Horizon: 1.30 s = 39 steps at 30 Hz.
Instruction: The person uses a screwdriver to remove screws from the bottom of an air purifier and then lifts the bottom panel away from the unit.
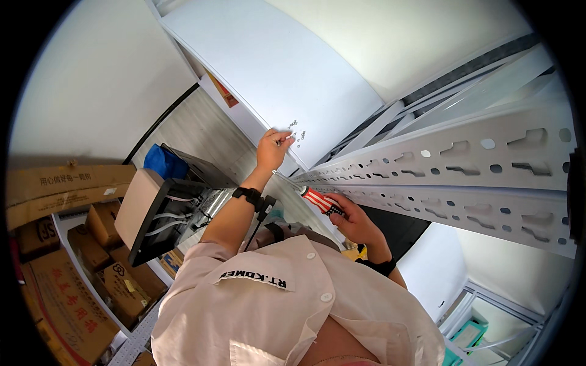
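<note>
My left hand (pixel 272 150) reaches over the near corner of a white shelf panel (pixel 287 73). Its fingers are pinched together beside a loose scatter of small metal screws (pixel 297 135); whatever is between the fingertips is too small to make out. Lower and to the right, my right hand (pixel 359 224) is closed round a screwdriver (pixel 317 199) by its red-and-white striped handle, which has a dark star-patterned end. The metal shaft points up and left, below my left wrist, touching nothing that I can see.
Slotted white metal uprights (pixel 439 161) run along the right, close to my right hand. At left stand a tilted monitor-like panel (pixel 143 216) with white cables and shelves of cardboard boxes (pixel 67 305). A teal bin (pixel 469 335) sits at lower right.
</note>
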Each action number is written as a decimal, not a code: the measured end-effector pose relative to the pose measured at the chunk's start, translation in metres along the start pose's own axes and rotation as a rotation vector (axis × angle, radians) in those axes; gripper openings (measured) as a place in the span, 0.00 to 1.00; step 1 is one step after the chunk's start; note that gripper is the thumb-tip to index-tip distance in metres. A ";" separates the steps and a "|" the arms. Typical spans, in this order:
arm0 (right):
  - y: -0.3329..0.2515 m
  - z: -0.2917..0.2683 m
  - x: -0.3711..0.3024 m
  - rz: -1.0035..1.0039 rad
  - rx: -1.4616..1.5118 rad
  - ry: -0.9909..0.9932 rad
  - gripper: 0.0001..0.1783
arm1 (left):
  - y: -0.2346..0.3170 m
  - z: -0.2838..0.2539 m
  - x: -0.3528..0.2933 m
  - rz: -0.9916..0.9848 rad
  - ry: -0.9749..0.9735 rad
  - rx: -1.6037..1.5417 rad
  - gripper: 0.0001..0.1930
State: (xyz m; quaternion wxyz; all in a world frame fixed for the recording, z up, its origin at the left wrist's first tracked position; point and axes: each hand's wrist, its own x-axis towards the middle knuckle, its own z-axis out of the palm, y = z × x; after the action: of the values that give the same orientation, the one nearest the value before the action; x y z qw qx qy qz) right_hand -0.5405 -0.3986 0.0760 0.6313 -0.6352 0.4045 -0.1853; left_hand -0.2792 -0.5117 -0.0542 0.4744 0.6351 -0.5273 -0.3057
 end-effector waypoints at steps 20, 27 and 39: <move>-0.045 0.064 0.065 -0.031 -0.041 -0.344 0.26 | -0.028 -0.175 -0.122 -0.235 0.144 -0.079 0.10; -0.071 0.139 0.087 -0.128 -0.090 -0.521 0.24 | -0.074 -0.270 -0.233 -0.406 0.603 -0.381 0.08; -0.043 0.283 0.091 0.027 0.057 -0.581 0.21 | -0.061 -0.368 -0.317 -0.543 0.845 -0.908 0.15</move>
State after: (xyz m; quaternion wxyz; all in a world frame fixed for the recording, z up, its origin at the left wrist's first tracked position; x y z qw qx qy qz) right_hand -0.2624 -0.2874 0.0544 0.7407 -0.6382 0.2096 0.0013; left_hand -0.0103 -0.1049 -0.0125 0.7658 0.5480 0.0624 -0.3308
